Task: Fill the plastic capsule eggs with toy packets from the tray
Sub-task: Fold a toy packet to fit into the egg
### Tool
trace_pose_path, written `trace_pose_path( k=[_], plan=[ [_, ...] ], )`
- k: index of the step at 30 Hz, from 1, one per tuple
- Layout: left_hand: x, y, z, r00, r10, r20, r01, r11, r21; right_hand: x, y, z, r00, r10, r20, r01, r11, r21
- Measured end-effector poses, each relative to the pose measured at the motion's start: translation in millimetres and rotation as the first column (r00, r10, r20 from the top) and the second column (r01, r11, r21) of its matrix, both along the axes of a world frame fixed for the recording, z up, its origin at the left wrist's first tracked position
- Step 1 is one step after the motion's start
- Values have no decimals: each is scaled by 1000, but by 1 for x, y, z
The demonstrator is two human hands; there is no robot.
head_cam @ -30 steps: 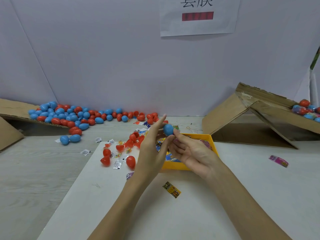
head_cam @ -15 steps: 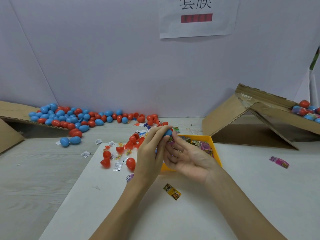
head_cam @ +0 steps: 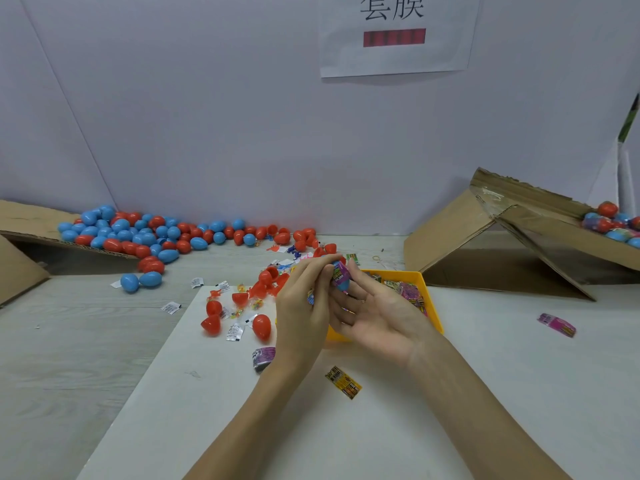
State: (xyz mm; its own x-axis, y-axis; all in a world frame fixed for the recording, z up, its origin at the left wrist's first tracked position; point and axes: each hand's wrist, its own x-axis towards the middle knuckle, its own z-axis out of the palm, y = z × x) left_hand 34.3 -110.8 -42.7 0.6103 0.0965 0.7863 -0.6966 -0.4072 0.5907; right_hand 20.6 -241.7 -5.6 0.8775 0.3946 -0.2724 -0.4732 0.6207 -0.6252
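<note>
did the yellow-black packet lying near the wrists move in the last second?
No. The yellow-black packet lies on the white board just as before, the same gap short of the yellow tray; its slight downward shift matches the whole view's.

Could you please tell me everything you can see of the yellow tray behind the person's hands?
The yellow tray looks like a shallow rectangular bin of smooth opaque plastic with low upright walls. It sits flat on the white board, in front of the cardboard box. It holds a heap of small colourful toy packets. The left hand and right hand, working above it, hide its left and near parts; only the far right corner, the right wall and a strip of near wall show.
</note>
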Motion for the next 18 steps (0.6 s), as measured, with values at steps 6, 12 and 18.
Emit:
trace_pose_path(
  k=[6, 12, 18],
  plan=[
    [2, 5, 0, 999, 0, -54, -1, 1000, -16, 3, 0, -3, 994, -22, 104, 38, 987, -158],
    [5, 10, 2, 986, -81, -148, 82, 997, 0, 3, -3, -7, 967, -79, 242, 154, 940, -305],
    [8, 15, -2, 985, 7, -175, 19, 989, 145, 2, -5, -8, 955, -66, 289, 191, 882, -431]
  ],
)
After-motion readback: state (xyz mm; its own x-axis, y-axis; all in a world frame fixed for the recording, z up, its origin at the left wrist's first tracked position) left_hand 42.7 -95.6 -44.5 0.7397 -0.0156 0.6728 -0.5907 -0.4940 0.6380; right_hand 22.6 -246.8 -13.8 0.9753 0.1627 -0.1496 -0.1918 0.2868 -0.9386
